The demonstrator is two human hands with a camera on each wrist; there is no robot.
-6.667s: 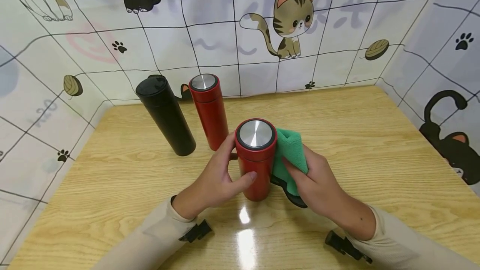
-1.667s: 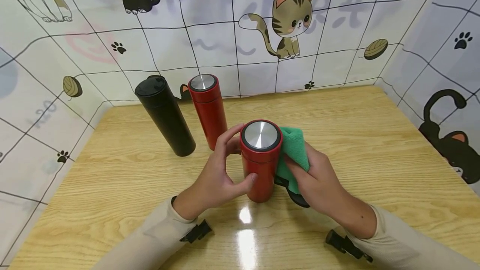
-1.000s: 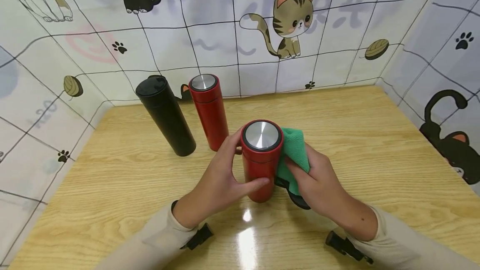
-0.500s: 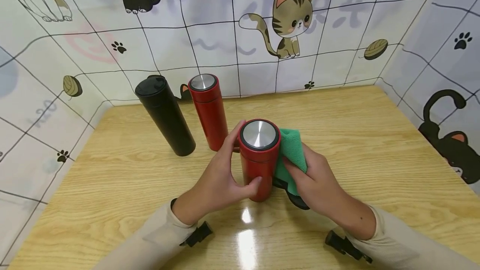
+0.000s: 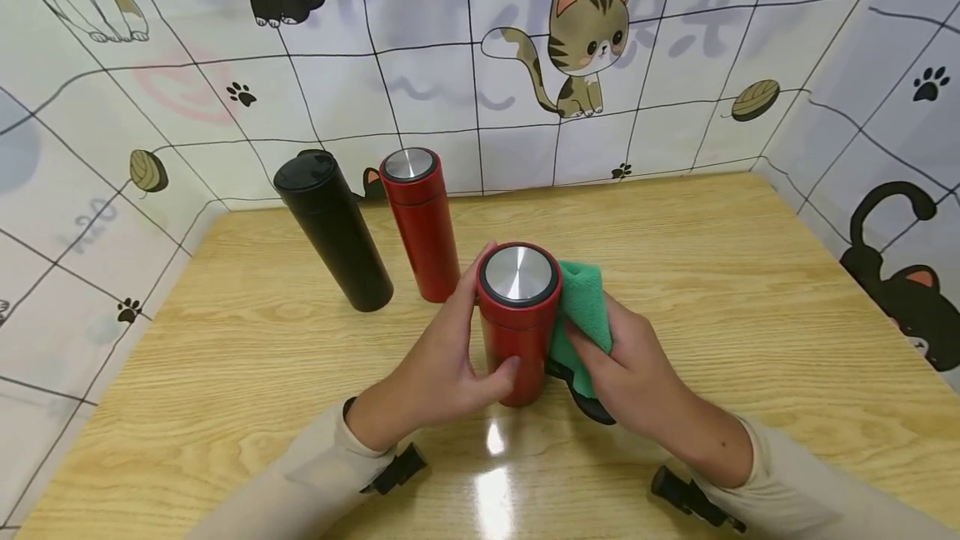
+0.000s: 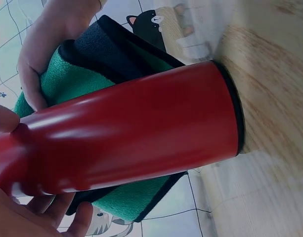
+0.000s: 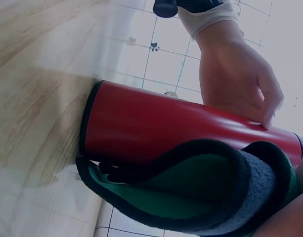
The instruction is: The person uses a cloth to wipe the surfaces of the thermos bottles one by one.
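A red thermos flask with a brushed steel lid stands upright on the wooden table, its base showing in both wrist views. My left hand grips it from the left, thumb across the front and fingers round the back. In my right hand is a folded green towel with dark edging, held against the flask's right side. The left wrist view shows the towel wrapping behind the flask. Its loose fold hangs along the flask in the right wrist view.
Behind and to the left stand a second red thermos flask and a black flask, both upright. The wooden table is enclosed at the back and sides by cat-patterned sheeting.
Over the earlier frames the flask shifts slightly right, then a little back left. My left hand loosens and regrips it, its thumb sliding across the front. The right hand keeps the towel against it.
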